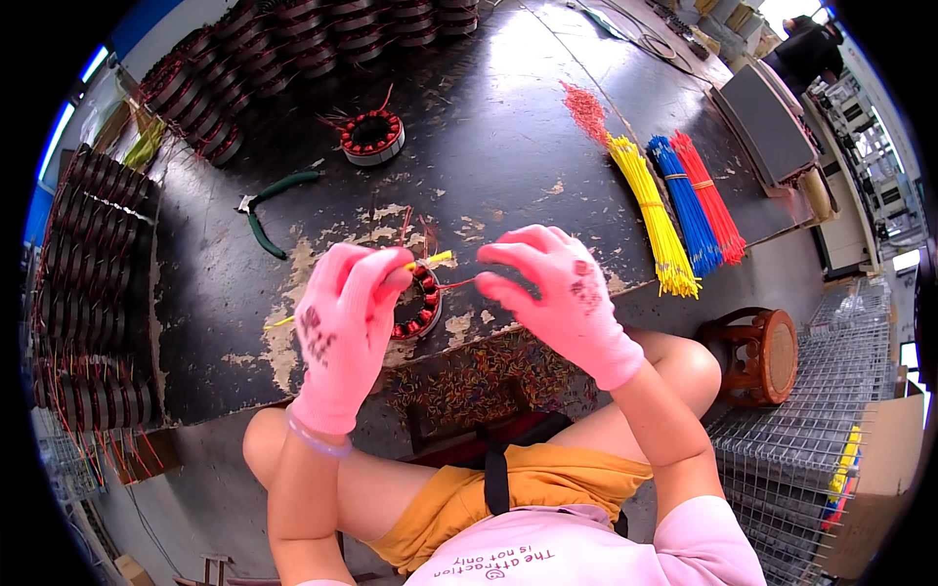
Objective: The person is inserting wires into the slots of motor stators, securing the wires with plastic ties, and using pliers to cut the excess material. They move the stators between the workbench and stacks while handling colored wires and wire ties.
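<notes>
Gloves of pink cover both hands above the worktop's [547, 127] near edge. A wound stator [420, 305] is steadied there under the left hand [342, 327], whose fingers are pinched on a yellow sleeve [435, 259], seemingly so it can be slid over a lead. The right hand [557, 293] is curled narrow on a thin copper lead [457, 284], though the grip is partly hidden. Green-handled pliers [272, 207] are left further in, and sleeve bundles [684, 205] are laid toward the right edge, within reach.
</notes>
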{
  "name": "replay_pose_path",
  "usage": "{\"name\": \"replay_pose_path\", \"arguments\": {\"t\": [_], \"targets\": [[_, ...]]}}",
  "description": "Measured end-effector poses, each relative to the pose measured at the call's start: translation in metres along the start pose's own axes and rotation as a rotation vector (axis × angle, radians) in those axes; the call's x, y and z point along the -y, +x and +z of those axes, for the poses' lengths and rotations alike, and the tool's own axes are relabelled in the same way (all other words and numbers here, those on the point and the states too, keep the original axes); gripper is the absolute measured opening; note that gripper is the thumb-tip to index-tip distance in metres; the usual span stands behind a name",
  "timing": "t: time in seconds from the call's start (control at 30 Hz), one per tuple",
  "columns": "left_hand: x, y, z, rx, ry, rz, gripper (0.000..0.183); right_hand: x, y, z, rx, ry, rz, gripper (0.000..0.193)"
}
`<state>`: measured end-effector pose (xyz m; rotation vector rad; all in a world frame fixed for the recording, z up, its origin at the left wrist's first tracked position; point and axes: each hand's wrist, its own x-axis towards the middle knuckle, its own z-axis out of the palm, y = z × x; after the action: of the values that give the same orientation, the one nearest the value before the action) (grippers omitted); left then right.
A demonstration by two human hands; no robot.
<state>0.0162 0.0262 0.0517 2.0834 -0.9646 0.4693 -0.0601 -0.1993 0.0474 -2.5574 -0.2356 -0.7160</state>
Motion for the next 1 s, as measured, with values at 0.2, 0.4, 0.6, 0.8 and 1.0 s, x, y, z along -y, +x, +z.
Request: {"name": "replay_pose_path", "arguments": {"t": [0.2,0.4,0.6,0.8,1.0], "targets": [[0.027,-0.021,0.037,0.195,0.043,-0.164,0.014,0.004,-0.019,0.038,0.3,-0.204,-0.074,0.012],[0.011,-0.03,0.024,0.339,0.038,-0.251,0.011,0.015,-0.062,0.044,0.343,0.208,0.203,0.014],[0.016,-0.032,0.028,0.14,-0.31,-0.435,0.015,0.0,-0.004,0.037,0.278,0.54,0.311,0.022],[0.019,-0.033,0.048,0.16,-0.347,-0.456,0.016,-0.016,0.032,0.062,0.553,0.638,0.605,0.026],[0.02,-0.034,0.042,0.156,-0.3,-0.366,0.016,-0.018,0.035,0.046,0.327,0.446,0.673,0.027]]}}
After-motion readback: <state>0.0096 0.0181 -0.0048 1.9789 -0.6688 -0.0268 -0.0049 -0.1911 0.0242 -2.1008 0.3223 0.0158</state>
